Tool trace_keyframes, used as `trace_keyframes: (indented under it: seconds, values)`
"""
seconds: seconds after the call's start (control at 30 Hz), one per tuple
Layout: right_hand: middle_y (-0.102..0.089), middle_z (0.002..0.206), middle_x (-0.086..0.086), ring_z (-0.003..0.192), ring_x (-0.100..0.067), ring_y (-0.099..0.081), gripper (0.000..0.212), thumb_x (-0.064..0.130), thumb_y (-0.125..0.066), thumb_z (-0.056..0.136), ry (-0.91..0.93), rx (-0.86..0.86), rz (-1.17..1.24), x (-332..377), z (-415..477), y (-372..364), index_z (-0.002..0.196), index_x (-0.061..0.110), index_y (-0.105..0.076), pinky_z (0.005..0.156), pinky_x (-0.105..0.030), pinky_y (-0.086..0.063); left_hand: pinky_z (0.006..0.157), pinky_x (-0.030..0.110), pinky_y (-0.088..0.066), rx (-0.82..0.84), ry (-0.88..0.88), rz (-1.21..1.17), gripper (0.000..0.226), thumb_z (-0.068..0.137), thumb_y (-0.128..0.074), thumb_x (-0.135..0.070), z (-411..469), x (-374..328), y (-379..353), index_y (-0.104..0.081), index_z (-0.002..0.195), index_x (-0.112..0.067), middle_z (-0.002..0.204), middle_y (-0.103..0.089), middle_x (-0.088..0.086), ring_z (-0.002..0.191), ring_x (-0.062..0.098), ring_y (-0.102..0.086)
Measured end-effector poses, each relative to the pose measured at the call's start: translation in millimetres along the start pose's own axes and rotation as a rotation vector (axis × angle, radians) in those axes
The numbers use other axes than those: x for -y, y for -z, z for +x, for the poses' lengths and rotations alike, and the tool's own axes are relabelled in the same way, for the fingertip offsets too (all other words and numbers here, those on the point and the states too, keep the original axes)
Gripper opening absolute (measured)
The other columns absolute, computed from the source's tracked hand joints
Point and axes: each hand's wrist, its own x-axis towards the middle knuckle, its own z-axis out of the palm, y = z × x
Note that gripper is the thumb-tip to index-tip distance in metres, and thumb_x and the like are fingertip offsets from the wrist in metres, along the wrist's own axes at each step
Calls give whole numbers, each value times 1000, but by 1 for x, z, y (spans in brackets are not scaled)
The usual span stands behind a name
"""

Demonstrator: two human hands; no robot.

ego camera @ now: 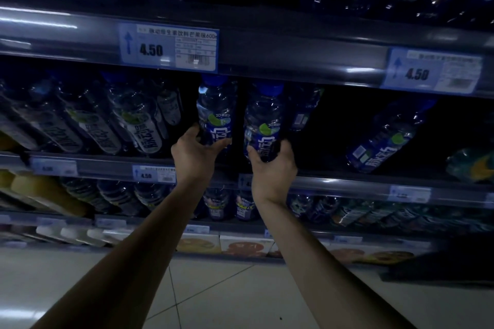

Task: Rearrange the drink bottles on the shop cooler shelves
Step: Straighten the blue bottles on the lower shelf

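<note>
Plastic: clear blue-tinted PET, so both bottles should be stiff near the cap and base and a bit squishy mid-body if you squeeze too hard.
Left hand (196, 153): fingers curled round the lower half of the left bottle (217, 112), thumb on one side and fingertips showing on the other. Wrapped grip, not a pinch.
Right hand (272, 165): same deal, cupped under and around the bottom of the right bottle (263, 121), thumb up its left side.
Where they are: both bottles stand on the middle shelf (347, 181), blue caps up close under the shelf rail above (267, 43), side by side with a dark gap between them.
Weight guess: they look full, so fairly hefty for one hand each. Nothing fragile though, a knock won't hurt them.
Slip risk: it's a cooler, so the plastic could be damp and the glossy label slick. Can't actually see condensation, lighting's too dim.
Best hold: I'd stay on the labelled waist or lower body like now, since that sits closer to the weight than the cap end.
Neighbours: a lone bottle (385, 139) leans off to the right, and white-label bottles (144, 128) sit packed on the left, so tight clearance that side.
Price tag (168, 47): reads 4.50, clipped on the rail above.
</note>
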Motion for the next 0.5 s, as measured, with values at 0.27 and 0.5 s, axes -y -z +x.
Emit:
trace_keyframes:
  seconds: [0.27,0.5]
  values:
    - [-54,135,-17,125,-29,-51,75,34,-76,80,-4,-3,-8,1,-3,-7,138,0,-43,103,-36,-44,79,29,-53,4,34,-72,67,68,-81,-41,-4,-4,0,-56,122,-10,109,-67,5,100,17,-62]
    - [-56,132,-9,120,-18,-51,72,36,-77,79,-1,73,35,-2,-3,0,137,8,-45,93,-15,-41,80,20,-49,17,40,-208,63,73,-80,-34,-16,-2,-7,-48,125,-19,118,-59,-4,99,2,-58]
